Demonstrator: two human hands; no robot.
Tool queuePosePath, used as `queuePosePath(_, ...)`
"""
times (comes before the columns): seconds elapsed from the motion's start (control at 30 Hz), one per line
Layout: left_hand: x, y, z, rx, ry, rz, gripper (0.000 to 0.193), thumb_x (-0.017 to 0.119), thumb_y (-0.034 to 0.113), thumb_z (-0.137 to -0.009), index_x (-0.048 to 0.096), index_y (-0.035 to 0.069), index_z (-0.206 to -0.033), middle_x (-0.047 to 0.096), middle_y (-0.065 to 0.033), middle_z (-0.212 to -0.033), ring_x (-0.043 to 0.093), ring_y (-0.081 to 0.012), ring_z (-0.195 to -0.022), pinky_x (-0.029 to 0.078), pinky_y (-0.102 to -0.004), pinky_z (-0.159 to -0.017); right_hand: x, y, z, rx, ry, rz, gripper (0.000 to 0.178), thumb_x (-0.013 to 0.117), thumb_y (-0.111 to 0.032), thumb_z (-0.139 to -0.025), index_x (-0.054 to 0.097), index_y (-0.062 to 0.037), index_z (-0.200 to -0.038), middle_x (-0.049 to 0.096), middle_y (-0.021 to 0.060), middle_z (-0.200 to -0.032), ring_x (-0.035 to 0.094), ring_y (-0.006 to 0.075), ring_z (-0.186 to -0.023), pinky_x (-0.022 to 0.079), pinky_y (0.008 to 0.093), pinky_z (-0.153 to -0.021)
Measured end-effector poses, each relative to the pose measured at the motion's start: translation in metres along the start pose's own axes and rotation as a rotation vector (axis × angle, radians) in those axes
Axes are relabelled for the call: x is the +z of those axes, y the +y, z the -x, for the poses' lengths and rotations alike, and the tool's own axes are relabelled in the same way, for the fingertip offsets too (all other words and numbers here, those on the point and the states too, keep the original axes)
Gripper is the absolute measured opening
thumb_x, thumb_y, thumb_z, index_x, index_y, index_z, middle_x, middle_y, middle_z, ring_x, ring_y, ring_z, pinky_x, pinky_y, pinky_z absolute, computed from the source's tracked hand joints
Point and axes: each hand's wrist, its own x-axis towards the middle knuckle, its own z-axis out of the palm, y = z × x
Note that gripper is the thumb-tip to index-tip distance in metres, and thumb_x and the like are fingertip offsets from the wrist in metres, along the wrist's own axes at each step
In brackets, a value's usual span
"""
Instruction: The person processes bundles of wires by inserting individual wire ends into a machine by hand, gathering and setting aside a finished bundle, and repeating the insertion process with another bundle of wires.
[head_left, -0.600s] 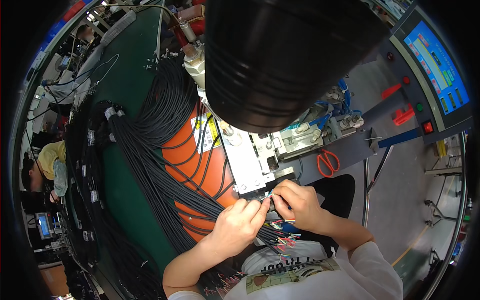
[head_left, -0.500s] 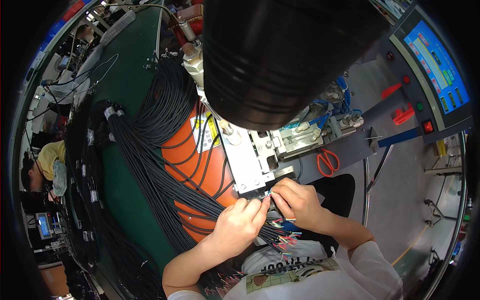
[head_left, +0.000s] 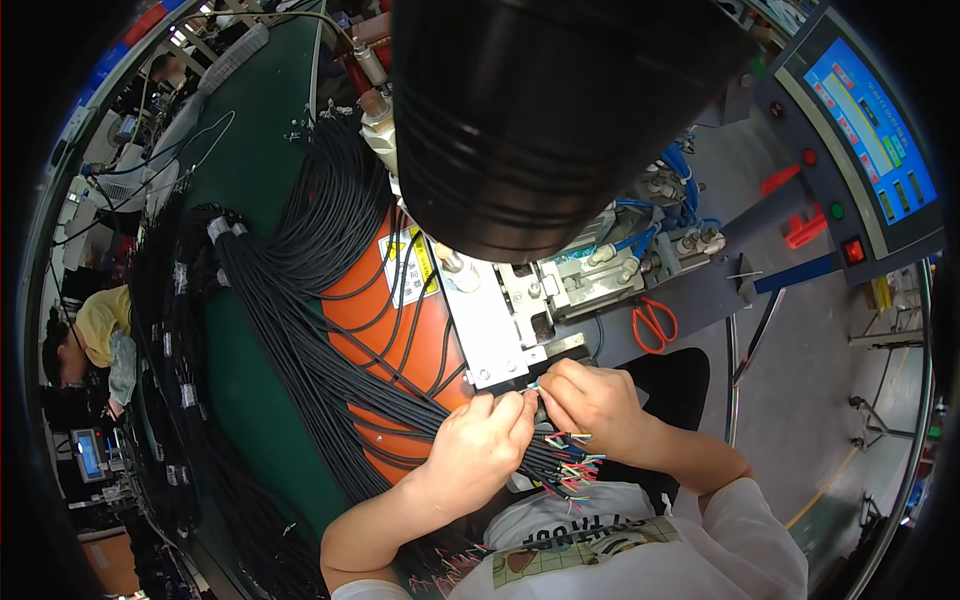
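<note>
My left hand [head_left: 482,446] and my right hand [head_left: 592,405] meet fingertip to fingertip just below the front of a metal machine head [head_left: 498,345]. Both are closed in a pinch on thin coloured wire ends [head_left: 536,384], which show as a small light-blue and white bit between the fingers. How the wires are split between the hands is partly hidden. Under my left hand runs a thick bundle of black cables [head_left: 330,375]. Its stripped ends, with red, yellow, white and green wires [head_left: 575,470], fan out below my hands, near my shirt.
An orange machine surface [head_left: 415,335] lies beneath the cables, beside a green table [head_left: 235,370]. A large black cylinder [head_left: 540,130] hangs over the machine. Red-handled scissors [head_left: 655,326] lie to the right. A control screen [head_left: 872,125] stands far right. Another person in yellow [head_left: 104,325] sits far left.
My hands stay pinched together at the machine's front, with only slight finger shifts. The whole view has moved a little.
</note>
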Motion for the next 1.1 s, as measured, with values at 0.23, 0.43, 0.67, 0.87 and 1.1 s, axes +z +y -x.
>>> queuePosePath(0.23,-0.004,0.001,-0.005,-0.004,-0.024,-0.004,0.038,0.059,0.009,-0.076,0.060,-0.006,-0.111,0.052,-0.0080,-0.087,0.055,-0.0209,-0.077,0.051,-0.0302,-0.064,-0.003,0.000,0.000,0.130,0.028,-0.131,0.011,0.068,-0.004,-0.079,0.063,-0.0030,-0.088,0.062,0.0092,-0.082,0.062,0.0252,-0.058,0.049,0.0334,-0.050)
queuePosePath(0.43,-0.003,-0.003,0.006,-0.081,0.038,0.052,0.039,0.061,0.004,-0.070,0.063,-0.001,-0.108,0.054,-0.0092,-0.088,0.056,-0.0239,-0.077,0.048,-0.0350,-0.067,-0.006,0.005,-0.003,0.331,-0.119,-0.396,0.011,0.067,-0.002,-0.079,0.063,0.0021,-0.088,0.063,0.0089,-0.072,0.058,0.0141,-0.052,0.045,0.0272,-0.047)
queuePosePath(0.67,0.005,-0.014,0.036,-0.238,0.177,0.076,0.051,0.065,-0.006,-0.062,0.062,-0.001,-0.113,0.055,-0.0111,-0.092,0.055,-0.0257,-0.083,0.042,-0.0365,-0.071,-0.004,0.005,0.002,0.422,-0.071,-0.428,0.009,0.069,-0.003,-0.081,0.065,0.0018,-0.088,0.062,0.0062,-0.071,0.049,0.0059,-0.051,0.038,0.0230,-0.046)
queuePosePath(0.87,0.019,-0.018,0.040,-0.053,0.502,0.173,0.067,0.078,0.006,-0.074,0.042,-0.002,-0.130,0.050,-0.0165,-0.099,0.054,-0.0213,-0.071,0.047,-0.0302,-0.060,-0.004,-0.023,-0.016,0.014,-0.024,-0.482,0.020,0.068,-0.010,-0.084,0.065,-0.0035,-0.102,0.063,0.0085,-0.095,0.065,0.0217,-0.077,0.053,0.0312,-0.064)
queuePosePath(1.1,0.024,-0.020,0.041,-0.024,0.578,0.247,0.072,0.080,0.012,-0.073,0.039,-0.004,-0.130,0.052,-0.0216,-0.110,0.058,-0.0220,-0.069,0.048,-0.0315,-0.061,0.010,-0.026,-0.024,-0.100,-0.193,-0.576,0.018,0.067,-0.007,-0.083,0.063,-0.0028,-0.101,0.060,0.0118,-0.094,0.064,0.0286,-0.073,0.051,0.0344,-0.060)
